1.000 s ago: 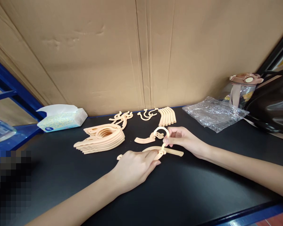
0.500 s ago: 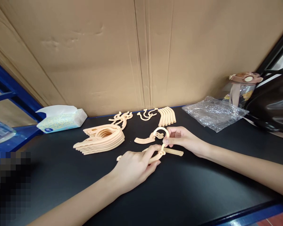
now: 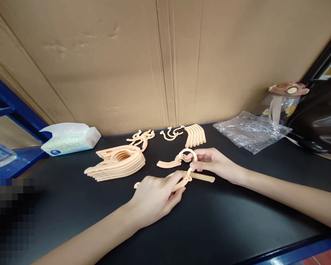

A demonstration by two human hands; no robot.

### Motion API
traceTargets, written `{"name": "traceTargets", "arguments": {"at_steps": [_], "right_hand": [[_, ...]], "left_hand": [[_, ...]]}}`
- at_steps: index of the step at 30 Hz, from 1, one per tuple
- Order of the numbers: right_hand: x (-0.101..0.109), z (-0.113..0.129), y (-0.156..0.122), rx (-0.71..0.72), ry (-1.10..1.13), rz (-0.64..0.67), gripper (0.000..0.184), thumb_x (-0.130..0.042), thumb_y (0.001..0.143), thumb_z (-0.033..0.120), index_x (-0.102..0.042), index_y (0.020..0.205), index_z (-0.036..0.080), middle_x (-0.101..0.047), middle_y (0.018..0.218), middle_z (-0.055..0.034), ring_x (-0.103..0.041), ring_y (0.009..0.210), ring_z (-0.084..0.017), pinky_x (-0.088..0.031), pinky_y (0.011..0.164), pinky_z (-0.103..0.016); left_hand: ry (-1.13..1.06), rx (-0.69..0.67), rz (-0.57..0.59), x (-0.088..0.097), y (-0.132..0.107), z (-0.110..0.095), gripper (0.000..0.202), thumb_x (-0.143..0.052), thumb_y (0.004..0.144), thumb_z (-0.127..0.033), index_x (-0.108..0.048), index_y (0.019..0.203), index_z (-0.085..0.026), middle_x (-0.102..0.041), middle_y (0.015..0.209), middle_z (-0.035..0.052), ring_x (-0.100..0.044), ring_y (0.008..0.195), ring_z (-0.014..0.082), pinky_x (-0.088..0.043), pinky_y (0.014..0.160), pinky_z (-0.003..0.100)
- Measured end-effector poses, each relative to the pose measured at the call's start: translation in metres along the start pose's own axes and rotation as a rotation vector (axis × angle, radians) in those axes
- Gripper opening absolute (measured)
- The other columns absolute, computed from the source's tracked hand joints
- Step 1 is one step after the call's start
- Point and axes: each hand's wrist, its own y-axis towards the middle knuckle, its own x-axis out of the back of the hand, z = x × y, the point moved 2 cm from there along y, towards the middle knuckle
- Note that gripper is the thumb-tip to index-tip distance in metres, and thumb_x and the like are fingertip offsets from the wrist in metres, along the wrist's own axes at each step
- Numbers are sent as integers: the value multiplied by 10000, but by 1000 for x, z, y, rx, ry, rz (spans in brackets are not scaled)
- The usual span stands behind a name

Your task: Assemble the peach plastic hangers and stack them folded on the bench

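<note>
Head view: over the black table (image 3: 223, 217), our left hand (image 3: 154, 195) grips a hanger arm (image 3: 180, 185); our right hand (image 3: 211, 162) pinches its hook (image 3: 195, 157). These seem joined; loose hooks (image 3: 169, 137) and spare arms (image 3: 195, 136) lie unattached.

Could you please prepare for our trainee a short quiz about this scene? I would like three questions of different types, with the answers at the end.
1. Multiple choice: What does the right hand pinch?
a) the drinking bottle
b) a beige hook
c) the cardboard
2. True or false: In the picture, the tissue pack is left of the clear plastic bag.
3. Fill in: The beige arm piece whose end meets the hook is held by the ____ hand.

Key: 1 b; 2 true; 3 left.
</note>
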Motion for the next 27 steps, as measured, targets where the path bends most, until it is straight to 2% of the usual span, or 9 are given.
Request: {"name": "traceTargets", "arguments": {"at_steps": [6, 12, 16, 19, 23, 27], "right_hand": [[0, 0, 1, -1, -21, -22, 219, -675, 805, 279, -667, 994, 169, -669, 824, 4, -621, 767, -109, -492, 771, -261], [0, 0, -1, 13, -90, -43, 273, -664, 812, 309, -662, 1042, 162, -678, 961, -39, -620, 804, -125, -496, 731, -253], [0, 0, 0, 14, -90, -40, 291, -664, 809, 318, -659, 1055, 162, -674, 1005, -47, -619, 811, -127, -505, 764, -272], [0, 0, 0, 16, -71, -19, 324, -661, 811, 327, -647, 1091, 165, -667, 1057, -55, -629, 825, -132, -503, 830, -307], [1, -2, 0, 37, -77, 17, 366, -656, 817, 351, -626, 1137, 175, -679, 993, -47, -646, 858, -157, -499, 867, -340], [-1, -1, -2, 87, -156, 38, 377, -648, 825, 393, -617, 1140, 188, -659, 943, -31, -625, 875, -163, -498, 837, -326]], "left_hand": [[-38, 26, 22, 0, 0, 2, 205, -428, 917, -246, -487, 1113, -261, -552, 521, -90, -468, 390, 114, -212, 449, 198], [-69, 39, 24, 0, 1, 4, 179, -432, 918, -246, -496, 1082, -279, -566, 559, -94, -495, 421, 109, -243, 465, 193], [-62, 37, 19, -1, 1, 3, 184, -425, 920, -250, -482, 1093, -279, -601, 591, -93, -517, 427, 115, -254, 464, 194], [-58, 46, 39, -2, 1, 3, 206, -412, 926, -266, -462, 1126, -262, -664, 692, -70, -565, 473, 129, -263, 467, 200], [-118, 94, 60, 0, 1, 4, 241, -422, 938, -309, -468, 1170, -267, -675, 726, -63, -596, 515, 132, -278, 481, 202], [-173, 161, 116, 6, 3, 1, 255, -365, 974, -413, -558, 1072, -279, -619, 620, -66, -590, 523, 132, -299, 503, 208]]}}
